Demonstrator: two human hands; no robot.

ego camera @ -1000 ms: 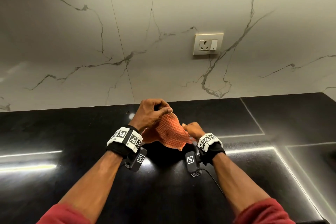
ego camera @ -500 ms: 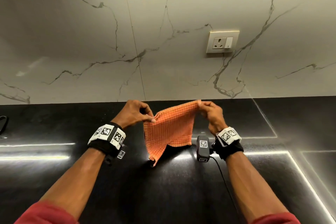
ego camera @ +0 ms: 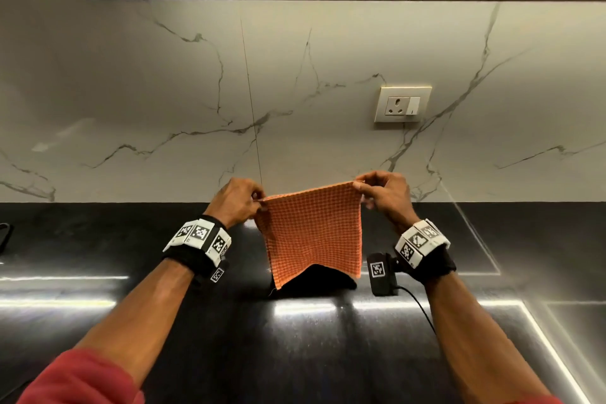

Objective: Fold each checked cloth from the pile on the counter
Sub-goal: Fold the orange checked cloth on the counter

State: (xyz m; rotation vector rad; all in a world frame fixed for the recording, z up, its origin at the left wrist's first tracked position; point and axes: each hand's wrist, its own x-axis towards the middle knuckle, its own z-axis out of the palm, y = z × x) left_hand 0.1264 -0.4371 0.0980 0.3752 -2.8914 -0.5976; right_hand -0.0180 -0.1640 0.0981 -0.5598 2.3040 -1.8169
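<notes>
Holding the orange checked woven cloth (ego camera: pixel 311 233) up by its two top corners, I have my left hand (ego camera: pixel 241 203) pinching the left corner and my right hand (ego camera: pixel 383 198) pinching the right one. Both hands are at the centre of the frame, in front of the foot of the white veined marble wall (ego camera: pixel 131 92). A second ago the cloth was a bunched wad between hands that nearly touched, and half a second ago it was only partly opened, with one lower corner sagging. Now the hands are well apart, the top edge is taut, and the cloth hangs as a nearly flat square. Whether its arched lower edge clears or brushes the glossy black worktop (ego camera: pixel 98 239) I cannot tell. I judge the spreading-out done and this cloth ready for its first fold.
</notes>
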